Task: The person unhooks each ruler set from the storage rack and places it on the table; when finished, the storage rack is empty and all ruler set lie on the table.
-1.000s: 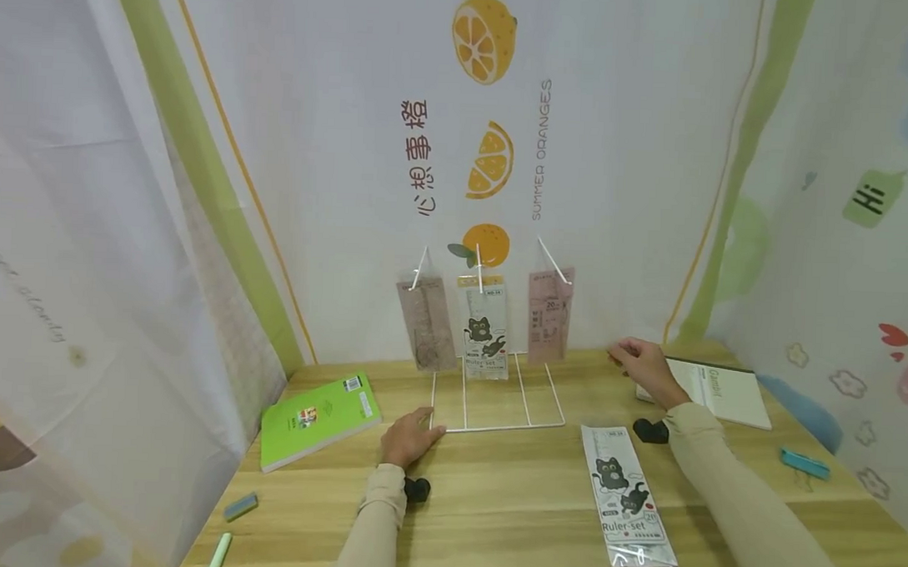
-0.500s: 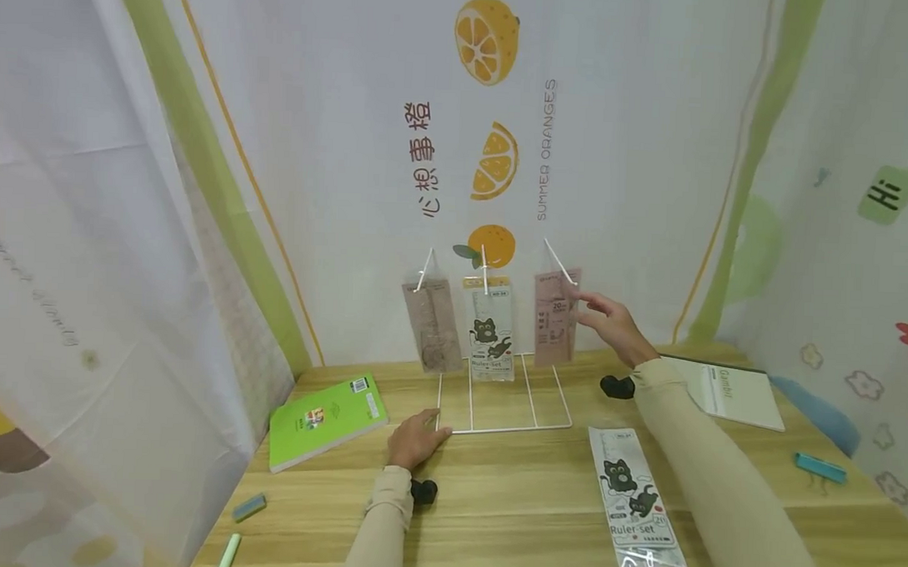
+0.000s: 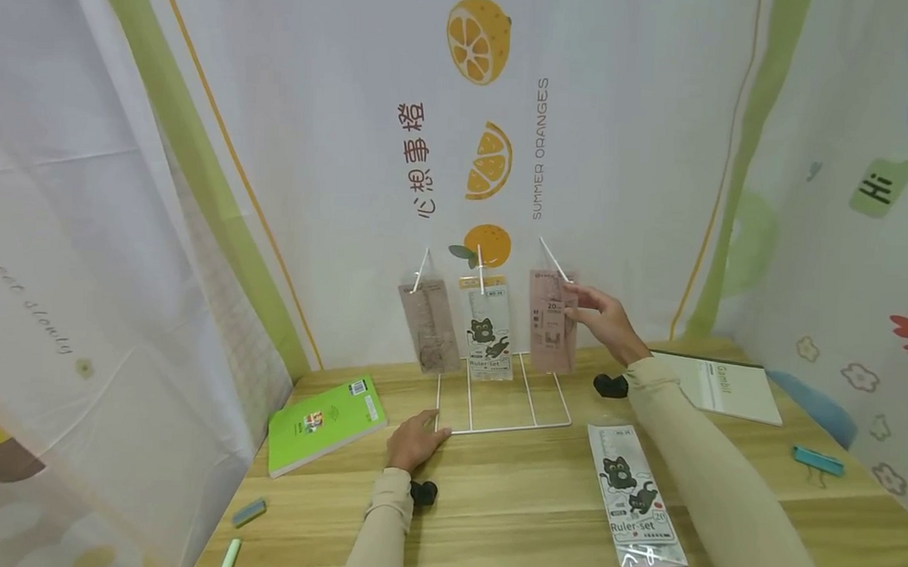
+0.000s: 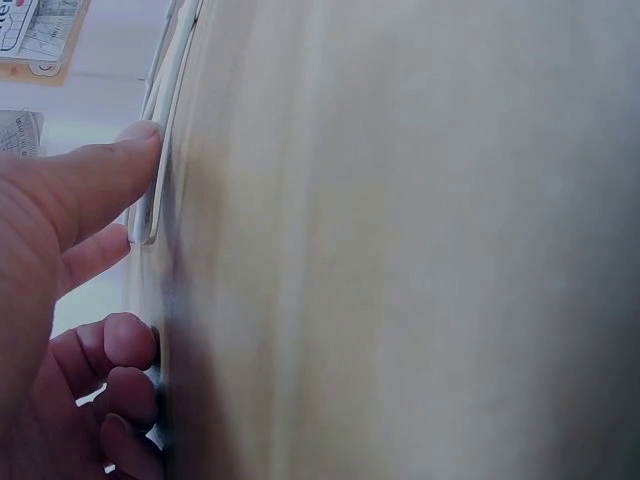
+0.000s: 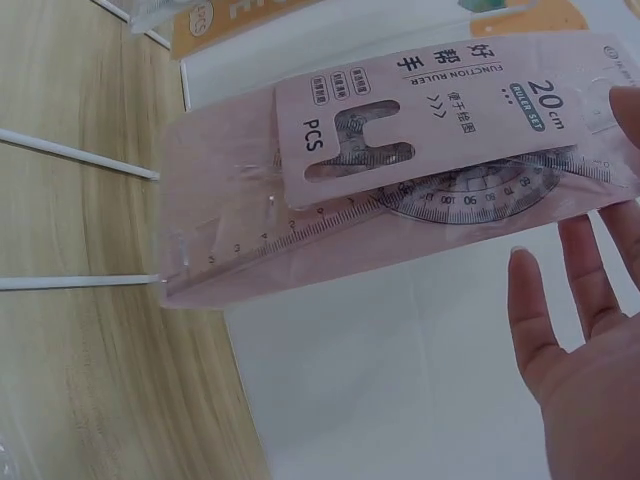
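A white wire rack (image 3: 503,429) stands on the wooden table, with three hooks bearing packaged rulers. My left hand (image 3: 416,441) holds the base's front left corner, thumb (image 4: 110,180) on the wire. At the right hook, my right hand (image 3: 606,322) pinches the upper right edge of a pink ruler set (image 3: 548,324). That pack's clear protractor and ruler show in the right wrist view, where the hand (image 5: 600,370) is partly cut off. From the middle hook hangs a cat-print ruler set (image 3: 487,330), and from the left one a greyish-pink ruler set (image 3: 428,324).
Another cat-print ruler set (image 3: 634,494) lies flat near the right forearm. A green book (image 3: 325,425) is at the left, with a small blue-grey block (image 3: 248,512) and a pale green stick (image 3: 230,557) before it. A notebook (image 3: 728,389) and a teal clip (image 3: 818,461) lie right.
My right hand has moved left from above the notebook to the pink ruler set and now pinches its edge. That pack has turned slightly. The left hand stays on the rack.
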`<state>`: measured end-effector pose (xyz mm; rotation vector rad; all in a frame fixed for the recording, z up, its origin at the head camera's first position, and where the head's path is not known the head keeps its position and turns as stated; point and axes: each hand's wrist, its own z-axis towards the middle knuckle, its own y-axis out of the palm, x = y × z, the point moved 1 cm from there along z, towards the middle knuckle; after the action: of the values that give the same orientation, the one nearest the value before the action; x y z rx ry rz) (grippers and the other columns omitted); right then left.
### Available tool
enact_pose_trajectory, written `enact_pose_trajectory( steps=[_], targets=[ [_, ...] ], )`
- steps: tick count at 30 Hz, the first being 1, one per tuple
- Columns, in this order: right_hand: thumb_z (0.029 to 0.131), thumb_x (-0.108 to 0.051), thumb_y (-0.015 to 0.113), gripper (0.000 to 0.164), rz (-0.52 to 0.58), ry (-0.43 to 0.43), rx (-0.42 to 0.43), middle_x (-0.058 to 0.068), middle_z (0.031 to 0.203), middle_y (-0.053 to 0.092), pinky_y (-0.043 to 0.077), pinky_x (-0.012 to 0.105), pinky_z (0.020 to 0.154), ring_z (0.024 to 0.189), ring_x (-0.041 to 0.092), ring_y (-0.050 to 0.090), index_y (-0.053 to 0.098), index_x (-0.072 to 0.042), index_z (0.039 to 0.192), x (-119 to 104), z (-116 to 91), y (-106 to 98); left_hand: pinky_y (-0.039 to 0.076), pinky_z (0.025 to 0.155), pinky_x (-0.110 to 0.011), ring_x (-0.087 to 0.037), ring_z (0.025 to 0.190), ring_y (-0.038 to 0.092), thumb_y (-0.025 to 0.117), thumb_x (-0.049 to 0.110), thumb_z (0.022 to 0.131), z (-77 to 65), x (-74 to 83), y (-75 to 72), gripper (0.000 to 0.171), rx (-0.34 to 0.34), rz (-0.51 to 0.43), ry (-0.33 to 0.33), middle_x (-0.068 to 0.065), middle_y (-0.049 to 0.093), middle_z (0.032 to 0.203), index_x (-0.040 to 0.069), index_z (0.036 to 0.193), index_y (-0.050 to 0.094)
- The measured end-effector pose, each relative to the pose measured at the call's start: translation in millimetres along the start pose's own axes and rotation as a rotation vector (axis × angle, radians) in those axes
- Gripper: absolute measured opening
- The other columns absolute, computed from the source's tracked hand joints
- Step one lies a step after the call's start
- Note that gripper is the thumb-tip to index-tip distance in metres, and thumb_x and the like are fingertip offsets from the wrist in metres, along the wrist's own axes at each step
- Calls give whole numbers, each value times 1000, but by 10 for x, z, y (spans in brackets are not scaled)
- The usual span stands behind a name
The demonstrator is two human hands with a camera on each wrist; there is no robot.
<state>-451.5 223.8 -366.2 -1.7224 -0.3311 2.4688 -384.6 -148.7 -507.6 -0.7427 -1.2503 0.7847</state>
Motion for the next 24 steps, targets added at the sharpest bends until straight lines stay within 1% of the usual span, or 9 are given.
enact_pose_trajectory(
  steps=[2,5,7,8,12,16,20,24],
  targets=[
    [100,-17,63,55,-2,-9,3,25,142,52,23,66,115,136,40,41,44,-10,152,-7,-31,-5,52,88,-57,-42,116,63,70,41,92,-3,7,-1,50,2,7,6,-19,67,129,12,133,66],
    [100,-17,64,55,4,-30,9,25,141,53,28,63,114,133,38,44,46,-10,151,-18,-70,-12,52,86,-57,-43,114,64,70,41,92,-6,18,-6,49,4,13,10,-19,68,128,12,132,66],
    [100,-14,63,53,9,-45,9,25,141,53,32,58,113,131,36,46,47,-7,150,-63,-112,-10,53,85,-57,-43,113,64,70,41,92,-8,25,-9,50,3,20,12,-19,68,127,12,132,66],
    [100,-12,63,52,6,-55,9,26,140,54,35,53,111,128,34,48,47,-5,149,-107,-144,-5,53,86,-58,-43,114,64,70,41,92,-7,22,-5,50,2,18,6,-19,68,128,12,133,66],
    [100,-13,64,49,-15,-96,19,24,136,57,40,40,103,119,25,53,51,-4,146,-114,-210,-15,52,87,-58,-43,115,64,70,41,92,-3,5,5,50,-3,15,4,-18,67,128,12,133,66],
    [98,-19,67,46,-61,-147,47,21,129,63,46,29,93,108,12,57,57,-7,142,-29,-231,-43,52,87,-58,-43,115,64,69,41,93,4,-4,1,50,-3,11,22,-18,67,129,11,133,66],
    [98,-18,68,41,-78,-200,63,17,118,67,50,20,85,100,7,61,61,-4,136,-35,-287,-43,53,87,-58,-43,115,64,69,41,93,7,-8,0,50,-2,16,30,-18,67,129,11,133,66],
    [97,-13,68,38,-61,-240,72,10,109,69,52,18,81,94,5,62,62,1,132,-42,-355,-39,53,85,-58,-43,113,65,69,41,93,8,-4,-1,49,-1,19,28,-19,68,128,11,133,66]
  ],
)
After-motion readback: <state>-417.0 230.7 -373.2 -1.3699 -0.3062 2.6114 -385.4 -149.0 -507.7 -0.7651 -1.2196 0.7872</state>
